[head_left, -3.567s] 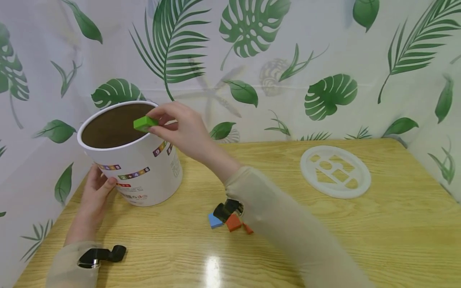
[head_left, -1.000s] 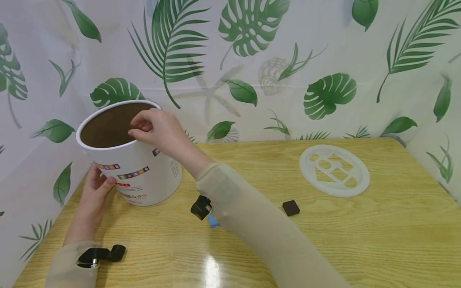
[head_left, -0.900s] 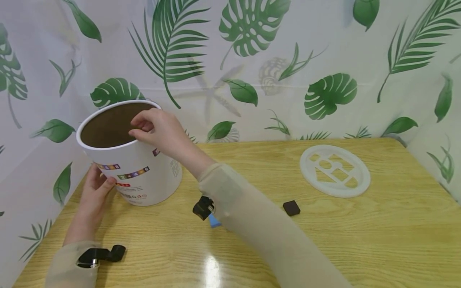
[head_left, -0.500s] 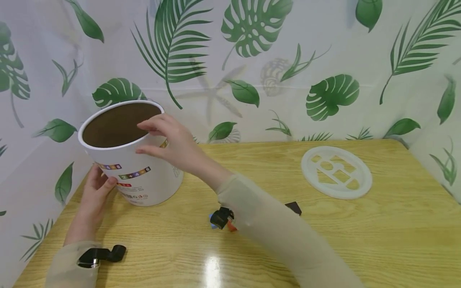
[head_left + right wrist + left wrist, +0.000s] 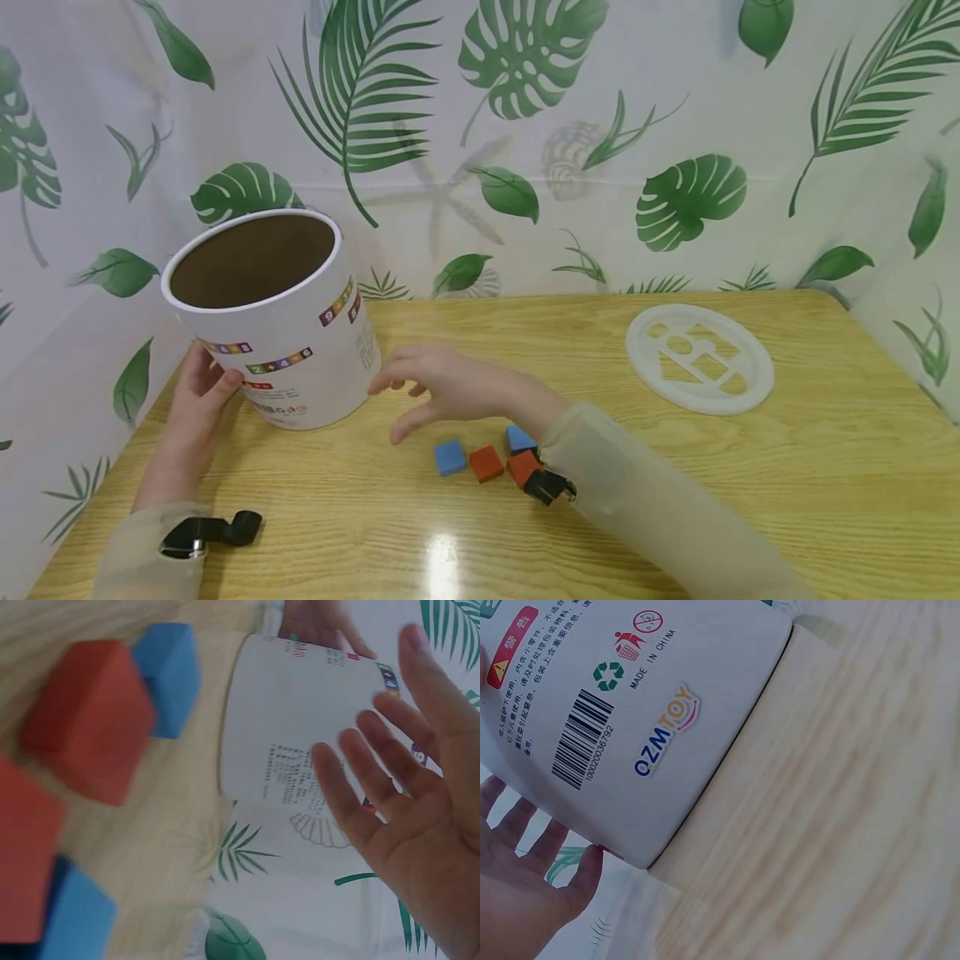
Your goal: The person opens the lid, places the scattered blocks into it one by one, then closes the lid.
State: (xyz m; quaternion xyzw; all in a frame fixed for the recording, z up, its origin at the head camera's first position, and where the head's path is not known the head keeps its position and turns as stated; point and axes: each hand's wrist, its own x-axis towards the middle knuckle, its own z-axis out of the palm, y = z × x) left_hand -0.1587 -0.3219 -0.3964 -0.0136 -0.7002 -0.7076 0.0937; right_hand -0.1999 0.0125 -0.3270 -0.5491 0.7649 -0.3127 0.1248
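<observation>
A tall white tub [image 5: 300, 375] with a dark open mouth stands at the table's left. My left hand [image 5: 197, 400] rests spread against its lower side, thumb toward me; in the left wrist view its fingertips touch the wall. My right hand [image 5: 442, 385] is over the table just right of the tub, thumb and fingers apart, holding nothing. Below it lie a blue block [image 5: 450, 457] and a red block [image 5: 486, 462]. Another blue block [image 5: 521, 438] and another red block [image 5: 525, 468] sit by the right wrist, partly covered by its camera and sleeve.
A round white stencil plate [image 5: 700, 358] with cut-out shapes lies at the back right of the wooden table [image 5: 360, 525]. Behind the table hangs a white cloth [image 5: 600, 50] printed with green leaves.
The right hand has come away from the tub's rim, down and right to the blocks, fingers spread. The green block it held earlier is out of sight. The left hand stays put.
</observation>
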